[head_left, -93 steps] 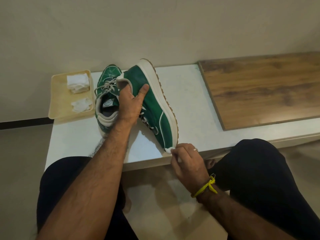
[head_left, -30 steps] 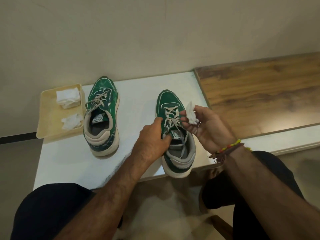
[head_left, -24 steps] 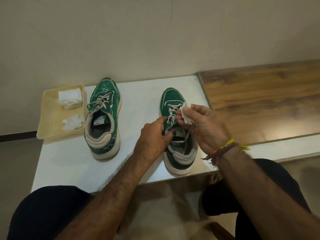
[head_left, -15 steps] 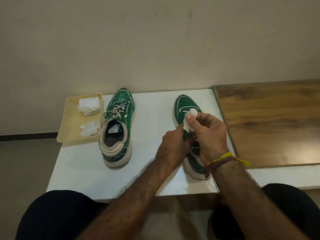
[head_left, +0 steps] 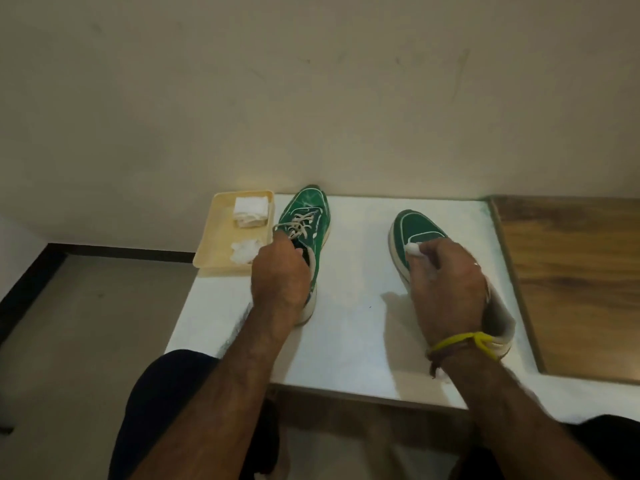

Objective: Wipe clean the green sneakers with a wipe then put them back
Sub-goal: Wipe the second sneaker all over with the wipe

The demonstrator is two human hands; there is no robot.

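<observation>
- Both green sneakers stand upright on the white table [head_left: 353, 320], toes to the far wall, well apart. Left sneaker [head_left: 306, 216] sits just beside the yellow tray [head_left: 216, 244]; right sneaker [head_left: 414, 226] is near the wooden panel [head_left: 571, 282].
- My right hand [head_left: 446, 285] lies over the right sneaker's laces, fingers curled, pinching a small white wipe [head_left: 412, 249] against the toe cap.
- My left hand [head_left: 278, 275] covers the left sneaker's collar, fingers curled at the opening; I judge it is gripping the shoe, though the contact itself is hidden.
- Tray holds a folded stack of wipes [head_left: 251, 209] at the far end and a crumpled one [head_left: 244, 252] nearer.
- Risks: the wipe is a tiny wad, so fingertips may rub the toe instead of cloth and smear it. The left sneaker shows pale streaks; a spent wipe would only spread them.
- Lifting the left sneaker could snag its loose laces on the tray rim and drag the tray off the near-left corner.
</observation>
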